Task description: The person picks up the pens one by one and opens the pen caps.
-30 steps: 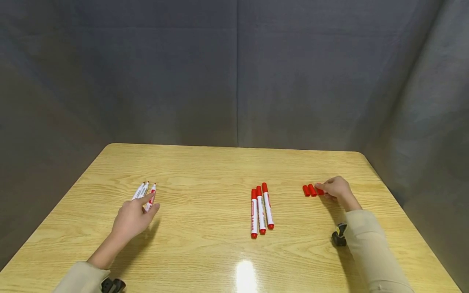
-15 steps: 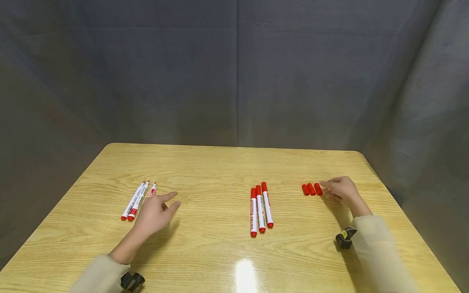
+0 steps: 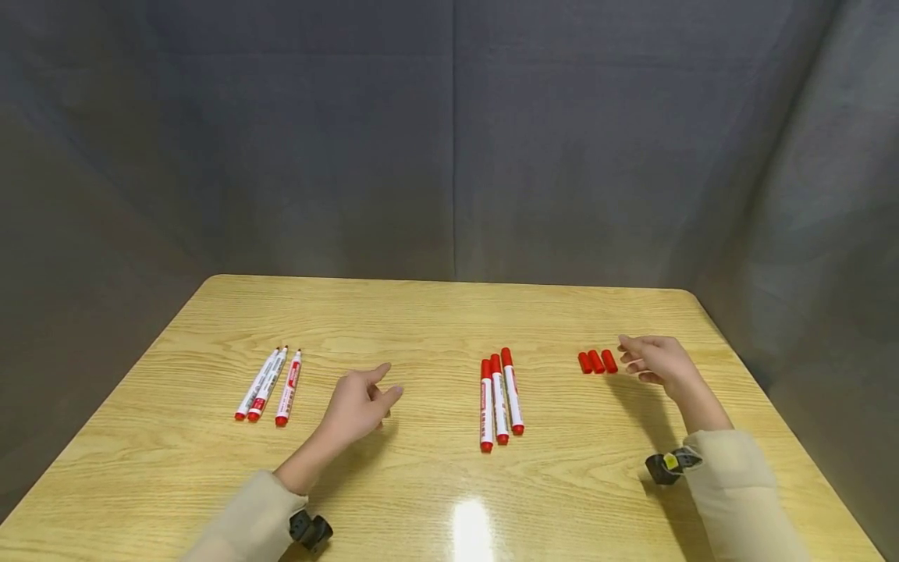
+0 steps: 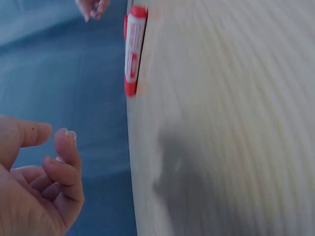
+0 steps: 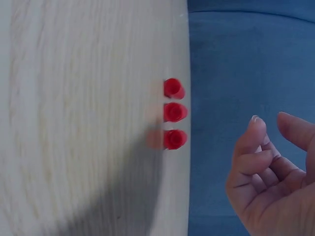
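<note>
My left hand [image 3: 357, 404] hovers over the table between two groups of markers, thumb and forefinger apart, holding nothing. To its left lie three uncapped whiteboard markers [image 3: 289, 390], tips pointing away; two lie close together and one slightly apart. On its right are three capped red markers [image 3: 499, 398] side by side; the left wrist view shows a capped marker [image 4: 135, 49] beyond the hand's loosely bent fingers [image 4: 66, 172]. Three red marker caps [image 3: 596, 361] lie in a row at the right. Just right of them, my right hand [image 3: 663, 365] is raised, loosely bent and bare.
The wooden table [image 3: 421, 320] has its far edge against a grey curtain [image 3: 449, 156]. More curtain hangs along both sides. A bright light reflection [image 3: 470, 531] lies near the front. Each wrist wears a small black camera [image 3: 310, 531].
My left hand has left the uncapped markers and moved right, towards the capped ones. My right hand has let go of the rightmost cap and drawn slightly back to the right.
</note>
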`<action>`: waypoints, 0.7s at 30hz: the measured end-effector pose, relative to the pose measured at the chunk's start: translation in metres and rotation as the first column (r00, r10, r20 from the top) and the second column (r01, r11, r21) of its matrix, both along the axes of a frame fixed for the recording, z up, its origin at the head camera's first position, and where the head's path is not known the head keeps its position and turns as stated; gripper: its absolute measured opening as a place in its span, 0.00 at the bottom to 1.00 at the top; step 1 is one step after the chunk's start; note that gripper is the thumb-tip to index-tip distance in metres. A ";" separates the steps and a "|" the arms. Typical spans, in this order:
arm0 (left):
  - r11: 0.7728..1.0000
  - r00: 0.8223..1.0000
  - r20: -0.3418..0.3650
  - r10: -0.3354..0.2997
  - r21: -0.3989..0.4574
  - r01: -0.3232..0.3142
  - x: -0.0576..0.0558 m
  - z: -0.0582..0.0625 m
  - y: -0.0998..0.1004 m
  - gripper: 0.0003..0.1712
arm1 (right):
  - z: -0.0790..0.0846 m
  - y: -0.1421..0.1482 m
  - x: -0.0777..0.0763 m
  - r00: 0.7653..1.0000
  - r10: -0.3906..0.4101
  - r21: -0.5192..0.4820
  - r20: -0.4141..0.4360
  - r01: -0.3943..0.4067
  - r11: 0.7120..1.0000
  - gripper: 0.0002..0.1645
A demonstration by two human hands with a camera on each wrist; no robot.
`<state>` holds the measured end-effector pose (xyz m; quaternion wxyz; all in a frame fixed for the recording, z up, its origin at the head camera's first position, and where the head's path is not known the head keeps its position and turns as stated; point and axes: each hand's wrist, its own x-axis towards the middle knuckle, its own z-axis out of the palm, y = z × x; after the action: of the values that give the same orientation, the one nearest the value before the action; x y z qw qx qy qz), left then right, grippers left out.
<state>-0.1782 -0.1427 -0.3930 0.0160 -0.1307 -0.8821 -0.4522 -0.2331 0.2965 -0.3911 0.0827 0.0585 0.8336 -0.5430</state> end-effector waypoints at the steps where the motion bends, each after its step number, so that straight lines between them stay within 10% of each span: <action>1: 1.000 1.000 0.000 -0.013 -0.004 0.013 0.001 -0.001 0.005 0.30 | 0.001 -0.001 0.001 1.000 0.000 -0.009 -0.006 0.000 1.000 0.29; 21: 0.971 0.970 0.131 -0.203 -0.097 0.217 0.008 -0.019 0.078 0.40 | 0.011 -0.009 0.009 0.997 0.033 -0.062 -0.063 -0.037 0.997 0.17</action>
<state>-0.1704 -0.0645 -0.4123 -0.0923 -0.1967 -0.8864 -0.4087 -0.2245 0.2879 -0.3800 0.0681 0.0244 0.8191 -0.5690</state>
